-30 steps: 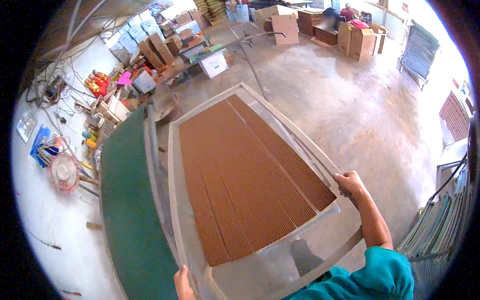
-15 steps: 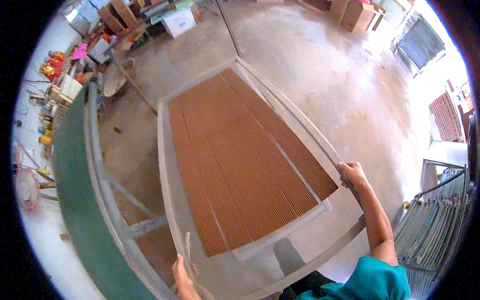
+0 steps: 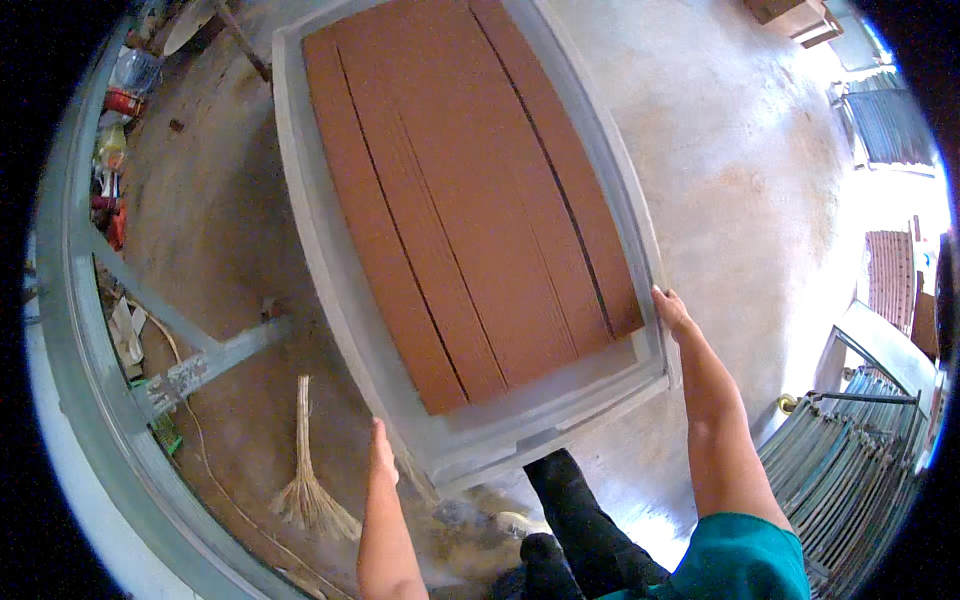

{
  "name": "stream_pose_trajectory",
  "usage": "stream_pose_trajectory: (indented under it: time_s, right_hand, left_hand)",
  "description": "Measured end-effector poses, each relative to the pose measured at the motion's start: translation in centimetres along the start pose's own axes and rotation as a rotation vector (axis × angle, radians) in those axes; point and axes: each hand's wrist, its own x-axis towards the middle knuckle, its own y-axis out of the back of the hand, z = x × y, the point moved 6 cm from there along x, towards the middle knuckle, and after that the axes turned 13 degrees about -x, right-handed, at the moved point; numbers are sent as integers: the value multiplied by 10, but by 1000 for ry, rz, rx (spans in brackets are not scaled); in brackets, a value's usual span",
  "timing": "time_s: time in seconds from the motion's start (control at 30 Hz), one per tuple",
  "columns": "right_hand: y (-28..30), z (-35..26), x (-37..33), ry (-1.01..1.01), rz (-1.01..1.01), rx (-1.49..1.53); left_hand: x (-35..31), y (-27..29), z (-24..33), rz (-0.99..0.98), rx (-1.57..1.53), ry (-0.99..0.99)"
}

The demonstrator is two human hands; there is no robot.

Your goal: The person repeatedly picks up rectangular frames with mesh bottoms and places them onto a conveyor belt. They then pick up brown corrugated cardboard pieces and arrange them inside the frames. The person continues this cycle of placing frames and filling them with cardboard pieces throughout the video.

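A large rectangular screen frame (image 3: 316,232) with a pale rim lies in front of me, its long sides running away from me. Across its middle spreads a brown panel (image 3: 460,200) with dark lengthwise lines. My right hand (image 3: 673,312) grips the right rim by the near corner, thumb on top and fingers partly hidden. On the opposite side, my left hand (image 3: 382,458) is at the left rim near the other close corner, thumb pointing up. Its fingers are mostly hidden against the rim. The frame's far end runs out of the picture.
A grey metal structure with a brace (image 3: 215,365) stands at left. A straw broom (image 3: 305,490) lies on the floor near it, beside a thin cable. At lower right is a rack of stacked frames (image 3: 830,475). Cardboard boxes (image 3: 795,18) sit at far right.
The frame has shifted away from my body, and its near edge now shows above my legs. Both hands have moved with it. The view has tilted down, bringing the broom into sight.
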Motion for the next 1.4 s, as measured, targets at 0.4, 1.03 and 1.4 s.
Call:
stream_pose_trajectory:
  time_s: [0.4, 1.03, 1.4]
  right_hand:
    - [-45, 210, -218, 202, -280, -959]
    - [-198, 50, -422, 557, -972, -495]
    - [-279, -3, -713, 1091, -703, -1344]
  left_hand:
    - [-141, 94, -181, 72, 498, -132]
    - [-369, 309, -616, 722, -746, -230]
    - [-420, 177, -801, 793, -1784, 214]
